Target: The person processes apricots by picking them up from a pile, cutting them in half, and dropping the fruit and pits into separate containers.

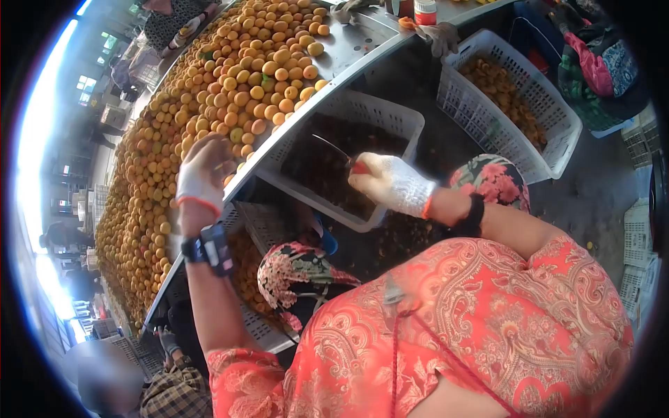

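Observation:
My right hand (391,182), in a white glove, is closed around the red handle of a small knife (333,145). Its thin, slightly curved blade points up and left over a white crate (411,132) with dark contents. My left hand (204,167), gloved with bare fingertips, is at the near edge of a large heap of apricots (167,150) on a metal table (348,42). Motion smears its bent fingers, and I cannot tell whether an apricot is between them.
A raised metal rim (313,104) borders the table. At the right stands a white crate (568,150) of apricot pieces, with another person (603,70) beyond it. A red-and-white jar (424,11) sits at the table's far end. Someone in a checked shirt (178,393) is at lower left.

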The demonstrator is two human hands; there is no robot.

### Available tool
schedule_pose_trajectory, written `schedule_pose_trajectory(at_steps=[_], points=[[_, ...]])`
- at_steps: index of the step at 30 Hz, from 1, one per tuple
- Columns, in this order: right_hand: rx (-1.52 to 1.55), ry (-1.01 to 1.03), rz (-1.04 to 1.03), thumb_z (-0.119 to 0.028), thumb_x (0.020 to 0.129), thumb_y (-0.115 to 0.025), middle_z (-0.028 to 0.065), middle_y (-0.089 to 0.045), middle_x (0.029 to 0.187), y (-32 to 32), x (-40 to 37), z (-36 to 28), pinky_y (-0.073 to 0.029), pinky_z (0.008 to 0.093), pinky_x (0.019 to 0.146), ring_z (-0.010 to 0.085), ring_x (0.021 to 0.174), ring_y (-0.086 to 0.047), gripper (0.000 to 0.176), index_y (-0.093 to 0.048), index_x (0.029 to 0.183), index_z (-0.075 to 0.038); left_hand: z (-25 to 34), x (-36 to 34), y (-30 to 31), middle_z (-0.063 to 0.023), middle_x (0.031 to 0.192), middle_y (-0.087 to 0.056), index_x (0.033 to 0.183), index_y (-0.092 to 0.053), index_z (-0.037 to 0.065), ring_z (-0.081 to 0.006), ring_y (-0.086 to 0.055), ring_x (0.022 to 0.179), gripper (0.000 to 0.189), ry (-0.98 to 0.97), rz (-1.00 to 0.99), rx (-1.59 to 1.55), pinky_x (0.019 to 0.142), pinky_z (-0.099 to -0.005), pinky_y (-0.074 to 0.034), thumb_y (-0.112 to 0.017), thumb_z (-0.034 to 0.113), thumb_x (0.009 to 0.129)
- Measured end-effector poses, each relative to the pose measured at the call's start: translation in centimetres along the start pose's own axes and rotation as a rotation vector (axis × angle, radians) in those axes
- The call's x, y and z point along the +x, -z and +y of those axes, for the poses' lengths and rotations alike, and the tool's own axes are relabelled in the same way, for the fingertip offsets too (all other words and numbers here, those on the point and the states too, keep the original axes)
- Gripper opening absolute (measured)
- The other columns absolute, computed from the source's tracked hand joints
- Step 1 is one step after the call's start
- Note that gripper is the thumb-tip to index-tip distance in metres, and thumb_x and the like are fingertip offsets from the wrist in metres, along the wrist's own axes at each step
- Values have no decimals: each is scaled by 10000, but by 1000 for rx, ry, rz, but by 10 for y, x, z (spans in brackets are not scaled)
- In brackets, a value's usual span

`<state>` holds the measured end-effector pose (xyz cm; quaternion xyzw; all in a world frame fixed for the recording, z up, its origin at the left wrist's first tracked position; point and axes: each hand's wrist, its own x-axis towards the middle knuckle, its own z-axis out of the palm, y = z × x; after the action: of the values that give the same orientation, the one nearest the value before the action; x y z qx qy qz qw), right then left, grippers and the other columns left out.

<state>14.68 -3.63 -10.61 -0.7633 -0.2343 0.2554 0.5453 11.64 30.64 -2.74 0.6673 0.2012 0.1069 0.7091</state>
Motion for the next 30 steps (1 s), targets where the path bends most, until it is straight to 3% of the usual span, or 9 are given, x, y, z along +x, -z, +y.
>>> schedule_pose_trajectory(at_steps=[2,5,7,8,15,19,21,24,30], points=[[-28,14,13,-272,911,-631,227,-656,856,5,5,11,-493,409,730,360,838,-661,307,-596,1012,15,-23,43,-25,-69,970,-640,1197,-625,46,-177,-628,799,318,88,0,194,681,-330,-557,-647,106,885],[-94,15,0,-291,913,-626,241,-660,888,14,9,14,-498,421,750,386,889,-662,325,-592,1017,15,-76,114,-37,-80,1117,-668,1227,-648,97,-194,-641,955,398,54,-9,592,793,-325,-536,-653,102,830],[-64,-25,-25,-303,913,-629,244,-661,882,20,9,10,-499,423,744,391,884,-663,334,-590,1020,11,-78,123,-54,-92,1201,-653,1213,-664,154,-280,-633,1079,426,-397,-89,1226,904,-358,-515,-633,74,796],[-66,-33,-25,-303,913,-629,244,-661,882,21,10,12,-499,423,744,391,884,-663,334,-590,1020,11,-77,128,-61,-85,1287,-607,1236,-647,163,-331,-578,1171,484,-400,-131,1411,979,-391,-477,-597,32,772],[-75,-43,5,-295,915,-632,247,-654,860,26,13,18,-496,427,714,395,858,-664,324,-583,1011,11,-79,142,-64,-150,1289,-571,1233,-620,154,-360,-557,1189,470,-288,-200,1601,984,-407,-471,-555,5,792],[76,-58,46,-252,927,-627,223,-642,812,28,5,6,-491,409,687,356,799,-670,271,-584,985,9,-68,126,-50,-166,1092,-633,1182,-633,136,-321,-644,985,406,-433,-88,1254,835,-376,-530,-644,64,783],[121,-58,67,-224,943,-616,181,-620,760,30,2,-3,-480,374,661,270,726,-650,234,-583,961,7,-46,97,-52,-138,1019,-628,1214,-610,82,-226,-662,813,453,-79,-125,594,686,-309,-535,-646,13,768],[195,74,92,-191,960,-601,106,-568,703,26,-2,-12,-454,324,622,142,659,-539,191,-578,932,-3,-13,10,-82,-109,1051,-621,1274,-528,-21,-165,-628,805,499,-112,-230,53,670,-262,-504,-632,-41,786],[274,328,3,-221,969,-598,158,-593,727,-2,-23,-43,-457,363,610,222,671,-604,231,-563,907,-1,-1,-110,-111,-141,1062,-618,1294,-519,-20,-213,-651,880,496,-100,-215,-372,718,-310,-554,-625,-7,809]])
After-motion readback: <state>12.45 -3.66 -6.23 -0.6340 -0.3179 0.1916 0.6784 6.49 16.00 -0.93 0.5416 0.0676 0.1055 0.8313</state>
